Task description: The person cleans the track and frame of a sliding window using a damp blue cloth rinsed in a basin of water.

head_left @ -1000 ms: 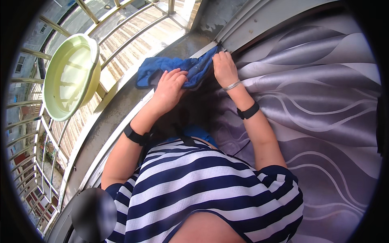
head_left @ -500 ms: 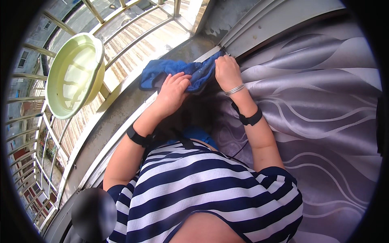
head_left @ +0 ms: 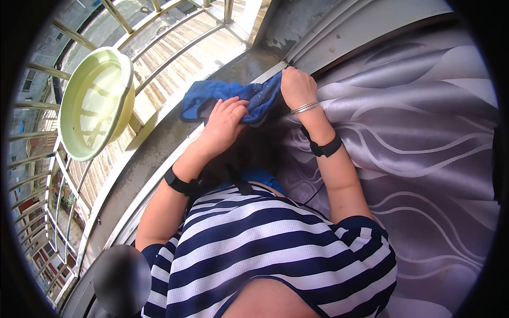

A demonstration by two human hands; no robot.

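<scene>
A blue cloth (head_left: 262,100), wrinkled and flecked with small pale specks, lies across the window sill and its frame rail. My left hand (head_left: 225,121) holds the cloth's middle from the near side, fingers bent over it and the thumb hidden. At the cloth's right end, my right hand (head_left: 298,89) is closed on a gathered part, close to where the rail meets the grey window frame. Its fingertips are mostly turned out of sight. A dark shaded area below the cloth hides its lower edge.
A pale green basin (head_left: 124,106) with water in it stands tilted in view at the left, outside the sill (head_left: 159,127). Metal railing bars (head_left: 183,45) surround it. A shiny grey-purple curtain (head_left: 419,122) hangs at the right, touching my right forearm's side.
My right hand has shifted slightly left and turned, drawing the cloth's right end a little away from the frame corner. My left hand stays nearly in place on the cloth.
</scene>
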